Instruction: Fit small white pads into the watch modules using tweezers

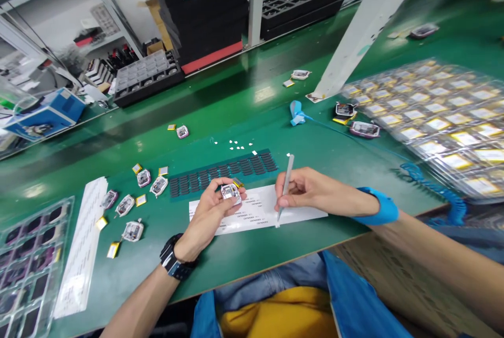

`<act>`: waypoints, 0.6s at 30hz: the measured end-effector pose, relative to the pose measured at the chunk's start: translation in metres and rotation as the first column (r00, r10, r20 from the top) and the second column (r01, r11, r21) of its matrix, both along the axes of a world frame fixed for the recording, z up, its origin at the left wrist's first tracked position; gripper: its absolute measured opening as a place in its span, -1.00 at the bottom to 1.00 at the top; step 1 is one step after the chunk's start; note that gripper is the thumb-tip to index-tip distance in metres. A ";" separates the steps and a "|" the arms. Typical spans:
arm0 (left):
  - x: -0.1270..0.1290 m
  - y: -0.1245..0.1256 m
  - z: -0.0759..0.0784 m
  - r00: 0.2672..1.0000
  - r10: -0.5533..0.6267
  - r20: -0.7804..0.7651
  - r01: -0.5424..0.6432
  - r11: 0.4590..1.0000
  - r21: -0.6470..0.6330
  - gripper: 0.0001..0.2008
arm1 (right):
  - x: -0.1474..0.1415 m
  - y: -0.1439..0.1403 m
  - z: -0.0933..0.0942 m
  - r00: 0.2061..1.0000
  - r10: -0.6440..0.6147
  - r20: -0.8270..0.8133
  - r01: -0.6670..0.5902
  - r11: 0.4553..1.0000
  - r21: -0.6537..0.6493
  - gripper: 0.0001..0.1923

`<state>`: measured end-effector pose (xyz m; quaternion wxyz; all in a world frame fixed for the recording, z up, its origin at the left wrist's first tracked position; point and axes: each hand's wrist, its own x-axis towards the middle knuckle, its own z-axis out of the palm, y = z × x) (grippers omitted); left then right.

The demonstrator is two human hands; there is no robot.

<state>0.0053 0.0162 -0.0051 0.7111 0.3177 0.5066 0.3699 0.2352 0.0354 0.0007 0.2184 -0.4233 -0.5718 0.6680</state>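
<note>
My left hand (214, 209) is closed around a small white device housing (230, 193) with exposed electronics inside. A small yellow-edged battery (238, 183) sits at the housing's upper edge. In my right hand (301, 188) is a pair of metal tweezers (289, 172), its tip pointing down at a white printed adhesive sheet (255, 209). Whether the tips hold anything is too small to tell. Just beyond the sheet lies a green strip with rows of black pads (224, 171).
More open housings (133, 230) with batteries lie to the left, beside another printed sheet (81, 249) and a clear tray (29, 270). A large tray of batteries (433, 112) is at right, near a coiled blue cord (449, 196). A white post (354, 39) rises from the bench.
</note>
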 end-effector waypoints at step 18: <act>0.005 -0.024 0.004 0.963 0.044 0.267 -0.123 0.951 0.285 -0.70 | -0.077 -0.041 -0.011 0.657 -0.670 -0.345 0.753 0.598 0.275 -0.70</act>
